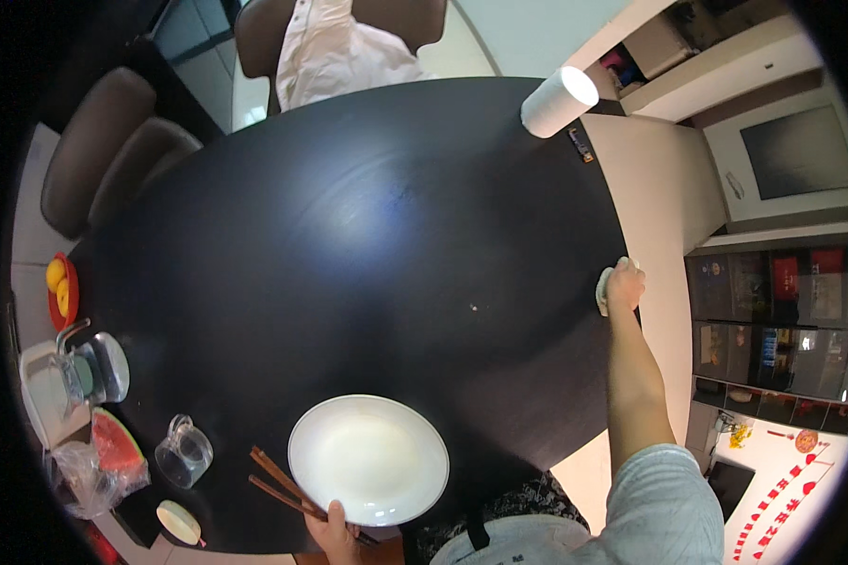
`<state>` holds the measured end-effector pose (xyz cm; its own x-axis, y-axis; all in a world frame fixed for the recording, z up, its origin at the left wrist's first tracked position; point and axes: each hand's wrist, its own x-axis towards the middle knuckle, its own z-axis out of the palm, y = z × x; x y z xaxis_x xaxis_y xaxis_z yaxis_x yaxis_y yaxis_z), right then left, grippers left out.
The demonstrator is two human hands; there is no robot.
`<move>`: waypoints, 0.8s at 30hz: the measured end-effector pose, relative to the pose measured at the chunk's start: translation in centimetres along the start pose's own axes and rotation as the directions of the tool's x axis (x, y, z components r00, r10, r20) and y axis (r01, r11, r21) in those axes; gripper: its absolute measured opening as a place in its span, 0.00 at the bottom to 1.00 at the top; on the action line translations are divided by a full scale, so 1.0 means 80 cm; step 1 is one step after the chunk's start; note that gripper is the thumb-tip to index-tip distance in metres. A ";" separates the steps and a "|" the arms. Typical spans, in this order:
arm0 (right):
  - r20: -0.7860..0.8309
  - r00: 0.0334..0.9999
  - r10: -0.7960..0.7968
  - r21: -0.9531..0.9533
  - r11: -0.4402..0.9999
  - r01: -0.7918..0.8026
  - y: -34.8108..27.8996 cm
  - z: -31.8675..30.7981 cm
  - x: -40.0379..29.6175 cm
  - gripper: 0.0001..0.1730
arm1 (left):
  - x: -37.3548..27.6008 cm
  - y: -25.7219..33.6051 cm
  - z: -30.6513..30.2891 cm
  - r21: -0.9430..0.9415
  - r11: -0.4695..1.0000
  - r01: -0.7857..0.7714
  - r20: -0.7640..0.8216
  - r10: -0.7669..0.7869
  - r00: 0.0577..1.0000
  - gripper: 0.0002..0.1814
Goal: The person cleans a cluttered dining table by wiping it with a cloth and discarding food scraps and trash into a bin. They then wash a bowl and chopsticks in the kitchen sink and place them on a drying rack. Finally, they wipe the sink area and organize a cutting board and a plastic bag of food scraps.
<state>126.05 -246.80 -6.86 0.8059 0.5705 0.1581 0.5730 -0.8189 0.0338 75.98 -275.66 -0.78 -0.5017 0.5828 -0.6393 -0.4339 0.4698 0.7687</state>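
My left hand (pixel 333 531) grips the near rim of a white oval plate (pixel 369 459), thumb on top. Wooden chopsticks (pixel 283 480) are held in the same hand and stick out to the left of the plate. Out at the right edge of the dark table (pixel 396 282), my right hand (pixel 625 286) presses on a pale cloth (pixel 603 291), partly hidden under the fingers. A small light crumb (pixel 474 307) lies on the tabletop between the two hands.
A paper roll (pixel 551 106) and a small dark packet (pixel 579 145) lie at the far right. Along the left are a fruit bowl (pixel 72 296), a glass pitcher (pixel 102 367), cut watermelon (pixel 115 441) in plastic, a glass mug (pixel 184 455) and a round pale item (pixel 178 522). Chairs (pixel 106 148) surround the table.
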 end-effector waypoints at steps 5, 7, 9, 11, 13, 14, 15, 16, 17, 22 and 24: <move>-0.141 0.691 -0.709 0.420 0.589 0.690 -0.103 -0.061 -0.151 0.15 | 0.000 0.011 -0.014 -0.006 0.999 0.052 -0.038 -0.052 0.998 0.24; -0.217 0.224 -0.950 0.389 0.127 0.912 -0.149 -0.085 -0.250 0.19 | -0.002 0.022 -0.011 -0.018 0.998 0.060 -0.034 -0.060 0.998 0.25; -0.182 0.004 -0.983 0.371 -0.065 0.926 -0.155 -0.083 -0.301 0.20 | -0.001 0.032 -0.014 -0.013 0.995 0.101 -0.080 -0.101 0.992 0.26; -0.259 0.136 -0.956 0.322 0.047 0.946 -0.152 -0.041 -0.269 0.19 | -0.009 0.037 -0.020 -0.049 0.995 0.092 -0.156 -0.098 0.983 0.27; 0.122 0.734 -0.669 0.819 0.485 0.306 -0.164 -0.044 -0.219 0.13 | -0.013 0.020 -0.046 -0.017 0.994 0.104 -0.268 -0.104 0.958 0.28; -0.118 0.666 -0.737 0.606 0.478 0.636 -0.163 -0.032 -0.179 0.12 | -0.019 0.028 -0.045 -0.036 0.993 0.109 -0.269 -0.114 0.956 0.27; -0.299 0.636 -0.711 0.332 0.547 0.768 -0.155 -0.010 -0.146 0.15 | -0.022 0.031 -0.048 -0.056 0.991 0.121 -0.264 -0.132 0.955 0.26; -0.339 0.675 -0.655 0.309 0.600 0.738 -0.168 -0.011 -0.138 0.15 | -0.020 0.018 -0.057 -0.114 0.988 0.108 -0.251 -0.134 0.959 0.27; -0.381 0.703 -0.600 0.292 0.644 0.707 -0.186 -0.019 -0.135 0.15 | -0.022 0.009 -0.057 -0.125 0.990 0.064 -0.249 -0.094 0.964 0.28; -0.230 -0.206 -0.951 0.186 -0.251 0.950 -0.338 -0.084 -0.364 0.24 | -0.030 0.015 -0.054 0.008 0.983 0.184 -0.314 -0.172 0.934 0.26; -0.408 -0.389 -0.826 0.390 -0.543 0.744 -0.385 -0.060 -0.441 0.22 | -0.029 0.001 -0.055 -0.109 0.989 0.100 -0.371 -0.134 0.919 0.27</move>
<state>79.24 -241.97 -8.75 -0.8475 0.4286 0.3131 0.3464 0.8936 -0.2854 73.85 -279.88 0.71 -0.6807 0.2267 -0.6966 -0.5606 0.4509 0.6946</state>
